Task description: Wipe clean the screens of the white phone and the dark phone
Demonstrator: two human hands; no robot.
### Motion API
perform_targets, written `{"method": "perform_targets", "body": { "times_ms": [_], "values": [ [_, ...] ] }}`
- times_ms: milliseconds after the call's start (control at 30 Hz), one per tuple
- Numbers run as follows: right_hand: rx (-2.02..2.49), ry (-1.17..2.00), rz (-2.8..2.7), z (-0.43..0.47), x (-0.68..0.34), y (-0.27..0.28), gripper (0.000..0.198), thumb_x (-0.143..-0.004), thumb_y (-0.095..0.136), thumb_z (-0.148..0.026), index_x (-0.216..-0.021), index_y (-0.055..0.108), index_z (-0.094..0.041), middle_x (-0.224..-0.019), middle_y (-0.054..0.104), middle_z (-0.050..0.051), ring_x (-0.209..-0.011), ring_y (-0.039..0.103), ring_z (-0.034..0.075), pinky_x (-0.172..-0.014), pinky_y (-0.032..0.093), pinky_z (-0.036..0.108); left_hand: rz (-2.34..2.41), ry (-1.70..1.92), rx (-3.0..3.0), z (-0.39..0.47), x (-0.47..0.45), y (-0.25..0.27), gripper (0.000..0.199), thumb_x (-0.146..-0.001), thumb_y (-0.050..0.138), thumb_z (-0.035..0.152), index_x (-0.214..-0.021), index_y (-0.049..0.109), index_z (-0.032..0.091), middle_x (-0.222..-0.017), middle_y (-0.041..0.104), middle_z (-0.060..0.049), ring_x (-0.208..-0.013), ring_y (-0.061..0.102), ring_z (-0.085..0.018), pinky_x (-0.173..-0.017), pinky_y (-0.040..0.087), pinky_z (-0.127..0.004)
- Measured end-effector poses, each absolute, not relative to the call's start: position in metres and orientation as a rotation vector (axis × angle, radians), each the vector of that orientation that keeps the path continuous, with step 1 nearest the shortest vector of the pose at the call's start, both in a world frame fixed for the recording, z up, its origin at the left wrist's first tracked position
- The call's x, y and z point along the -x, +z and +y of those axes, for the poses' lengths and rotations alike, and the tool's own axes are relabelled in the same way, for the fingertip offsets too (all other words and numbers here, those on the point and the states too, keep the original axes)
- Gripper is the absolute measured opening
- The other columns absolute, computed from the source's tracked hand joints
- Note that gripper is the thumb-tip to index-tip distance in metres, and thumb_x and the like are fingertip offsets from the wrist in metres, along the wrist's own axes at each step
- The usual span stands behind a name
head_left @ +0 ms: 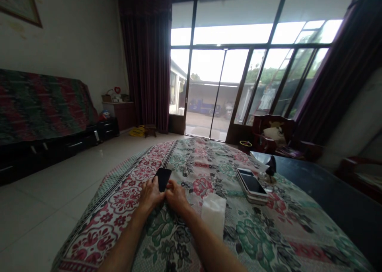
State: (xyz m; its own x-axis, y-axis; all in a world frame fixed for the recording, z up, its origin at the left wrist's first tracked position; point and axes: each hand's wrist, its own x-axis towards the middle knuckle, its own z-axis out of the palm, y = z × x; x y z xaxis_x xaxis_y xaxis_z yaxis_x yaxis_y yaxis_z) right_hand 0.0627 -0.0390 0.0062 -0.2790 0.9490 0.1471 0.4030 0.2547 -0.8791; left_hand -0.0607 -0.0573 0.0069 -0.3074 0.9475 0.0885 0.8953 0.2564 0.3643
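Both hands are at a dark smartphone [163,179] low over the flowered cloth. My left hand [150,193] has its fingers closed along the phone's left side. My right hand [176,196] is closed at the lower right edge, its fingers curled and pinched. Part of the phone's lower end is hidden behind the fingers. To the right of my right forearm lies a whitish translucent sleeve [215,212]. Farther right, a white phone [253,182] with a dark screen rests on top of a stack of flat pale items.
The patterned cloth [253,236] covers a rounded table. Beside the stack stands a small dark object on a clear base [271,170]. A dark tabletop [316,188] adjoins on the right. Wooden chairs, curtains and a glass door [205,96] are beyond.
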Motion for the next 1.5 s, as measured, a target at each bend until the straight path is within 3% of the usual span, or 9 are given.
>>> {"method": "perform_targets", "body": {
  "times_ms": [400,633,733,867,1100,1200,1300,1500],
  "values": [
    [1.428,0.967,-1.746,-0.037,-0.078,0.013,0.051,-0.072,0.046,-0.006,-0.120,0.060,-0.015,-0.111,0.067,0.010,-0.105,0.060,0.021,-0.092,0.045,0.030,2.352,0.626,-1.938,-0.059,0.035,0.002,0.063,-0.080,0.052,0.043,-0.132,0.047,0.009,-0.125,0.058,-0.019,-0.120,0.052,-0.031,-0.101,0.034,-0.037],
    [1.471,1.152,-1.733,-0.040,-0.125,0.030,0.050,-0.073,0.049,-0.010,-0.123,0.055,-0.012,-0.094,0.066,0.007,-0.084,0.061,0.018,-0.072,0.049,0.028,2.160,0.781,-2.058,-0.063,-0.001,0.002,0.064,-0.075,0.059,0.038,-0.131,0.048,0.010,-0.121,0.062,-0.017,-0.116,0.054,-0.030,-0.101,0.036,-0.038],
    [1.376,1.278,-1.740,-0.049,-0.149,0.046,0.045,-0.073,0.049,-0.010,-0.118,0.057,-0.010,-0.092,0.065,0.008,-0.078,0.061,0.017,-0.066,0.049,0.027,2.062,0.857,-2.097,-0.064,-0.014,0.001,0.066,-0.072,0.061,0.032,-0.131,0.048,0.005,-0.122,0.061,-0.019,-0.115,0.055,-0.032,-0.101,0.037,-0.039],
    [1.041,1.398,-1.725,-0.059,-0.186,0.081,0.027,-0.077,0.051,-0.015,-0.101,0.064,-0.017,-0.099,0.066,0.005,-0.082,0.061,0.014,-0.070,0.050,0.025,1.980,0.864,-2.186,-0.065,-0.026,-0.003,0.066,-0.070,0.059,0.027,-0.131,0.048,0.004,-0.124,0.059,-0.020,-0.117,0.054,-0.033,-0.103,0.037,-0.042],
    [1.224,0.788,-2.373,-0.082,-0.236,0.094,0.014,-0.079,0.054,-0.019,-0.077,0.067,-0.016,-0.070,0.062,0.002,-0.065,0.053,0.012,-0.062,0.041,0.025,1.946,0.918,-2.252,-0.069,-0.039,-0.011,0.064,-0.071,0.057,0.028,-0.130,0.048,0.005,-0.126,0.057,-0.019,-0.119,0.051,-0.031,-0.104,0.038,-0.042],
    [1.351,0.471,-2.517,-0.100,-0.233,0.073,0.021,-0.081,0.060,-0.031,-0.094,0.066,-0.016,-0.093,0.063,0.009,-0.083,0.056,0.019,-0.075,0.043,0.030,1.948,0.933,-2.276,-0.068,-0.039,-0.016,0.063,-0.071,0.058,0.029,-0.130,0.049,0.007,-0.127,0.057,-0.018,-0.121,0.051,-0.031,-0.104,0.038,-0.042],
    [1.480,0.325,-2.503,-0.111,-0.222,0.054,0.027,-0.085,0.054,-0.039,-0.096,0.063,-0.016,-0.103,0.059,0.012,-0.095,0.054,0.024,-0.081,0.043,0.035,1.941,0.969,-2.309,-0.068,-0.036,-0.020,0.063,-0.072,0.060,0.032,-0.130,0.050,0.009,-0.128,0.056,-0.018,-0.121,0.051,-0.032,-0.103,0.040,-0.043],
    [1.503,0.252,-2.419,-0.112,-0.214,0.040,0.021,-0.079,0.059,-0.027,-0.097,0.060,-0.017,-0.116,0.053,0.013,-0.113,0.045,0.028,-0.092,0.040,0.038,1.914,1.009,-2.333,-0.069,-0.035,-0.022,0.065,-0.074,0.063,0.039,-0.130,0.050,0.009,-0.127,0.057,-0.018,-0.121,0.050,-0.033,-0.101,0.042,-0.045]
  ]
}}
